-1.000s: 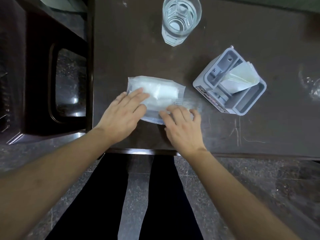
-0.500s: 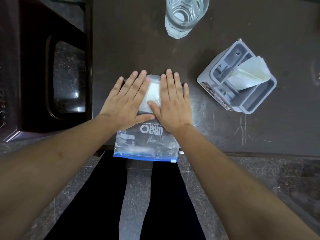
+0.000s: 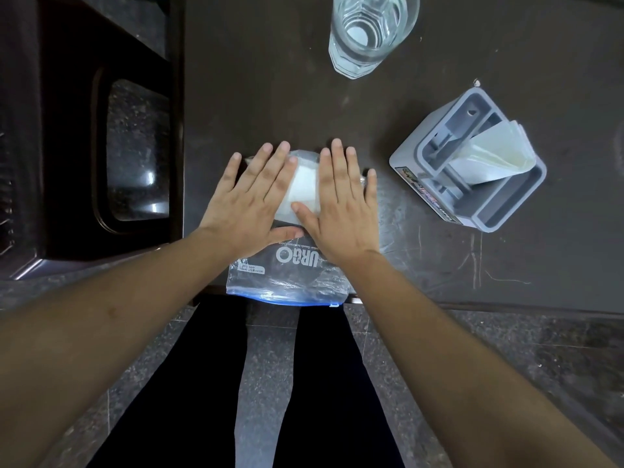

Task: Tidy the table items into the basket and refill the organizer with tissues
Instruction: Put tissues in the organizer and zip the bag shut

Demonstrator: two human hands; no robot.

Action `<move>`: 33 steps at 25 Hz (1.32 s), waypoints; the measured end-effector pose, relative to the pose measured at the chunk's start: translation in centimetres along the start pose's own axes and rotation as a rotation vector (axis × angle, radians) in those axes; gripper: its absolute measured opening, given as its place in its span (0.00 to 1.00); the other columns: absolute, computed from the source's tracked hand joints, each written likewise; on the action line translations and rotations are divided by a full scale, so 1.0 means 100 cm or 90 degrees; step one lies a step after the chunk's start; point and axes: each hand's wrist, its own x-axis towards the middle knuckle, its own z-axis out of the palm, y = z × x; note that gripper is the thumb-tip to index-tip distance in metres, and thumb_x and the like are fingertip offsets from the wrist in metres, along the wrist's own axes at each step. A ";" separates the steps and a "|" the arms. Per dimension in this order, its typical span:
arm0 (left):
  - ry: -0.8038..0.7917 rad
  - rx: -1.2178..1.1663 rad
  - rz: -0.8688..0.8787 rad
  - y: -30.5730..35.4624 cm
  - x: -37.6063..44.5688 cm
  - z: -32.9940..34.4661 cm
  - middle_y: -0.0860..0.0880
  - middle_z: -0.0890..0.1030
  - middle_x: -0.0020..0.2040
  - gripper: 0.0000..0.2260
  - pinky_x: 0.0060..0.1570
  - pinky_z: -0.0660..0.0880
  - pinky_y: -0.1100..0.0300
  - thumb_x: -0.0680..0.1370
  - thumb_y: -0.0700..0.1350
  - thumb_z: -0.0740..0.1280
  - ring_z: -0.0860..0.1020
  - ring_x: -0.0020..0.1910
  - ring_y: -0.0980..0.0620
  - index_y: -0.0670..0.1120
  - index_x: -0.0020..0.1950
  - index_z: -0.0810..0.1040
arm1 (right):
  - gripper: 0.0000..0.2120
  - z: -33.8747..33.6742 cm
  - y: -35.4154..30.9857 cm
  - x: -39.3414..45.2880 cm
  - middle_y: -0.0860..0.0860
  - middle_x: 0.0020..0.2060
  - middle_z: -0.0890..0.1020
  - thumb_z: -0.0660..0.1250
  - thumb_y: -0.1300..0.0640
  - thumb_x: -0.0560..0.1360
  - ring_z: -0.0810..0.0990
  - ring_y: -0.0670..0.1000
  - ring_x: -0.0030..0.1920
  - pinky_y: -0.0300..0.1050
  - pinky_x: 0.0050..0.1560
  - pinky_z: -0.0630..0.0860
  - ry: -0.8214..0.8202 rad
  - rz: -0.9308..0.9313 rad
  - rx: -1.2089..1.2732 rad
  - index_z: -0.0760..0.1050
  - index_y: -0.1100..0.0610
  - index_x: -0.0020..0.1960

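A clear zip bag with a blue seal and "URGO" print lies on the dark table, its sealed end hanging over the near edge. White tissues show inside it. My left hand and my right hand lie flat on the bag side by side, fingers spread, pressing down on the tissues. To the right stands a grey plastic organizer with several compartments, and a few white tissues lean out of one of them.
A glass of water stands at the far edge of the dark table. A dark chair sits left of the table. My legs and a speckled stone floor are below the table's near edge.
The bag was turned so its sealed end hangs over the near edge, and both hands moved onto it, flat. Over the last half second they have barely shifted.
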 end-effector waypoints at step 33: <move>0.289 -1.163 -0.489 -0.014 -0.026 -0.082 0.55 0.76 0.35 0.10 0.46 0.74 0.56 0.64 0.37 0.71 0.74 0.39 0.55 0.50 0.38 0.74 | 0.13 -0.095 0.014 -0.023 0.44 0.26 0.77 0.72 0.60 0.72 0.77 0.44 0.31 0.47 0.42 0.80 0.086 0.418 0.846 0.74 0.54 0.54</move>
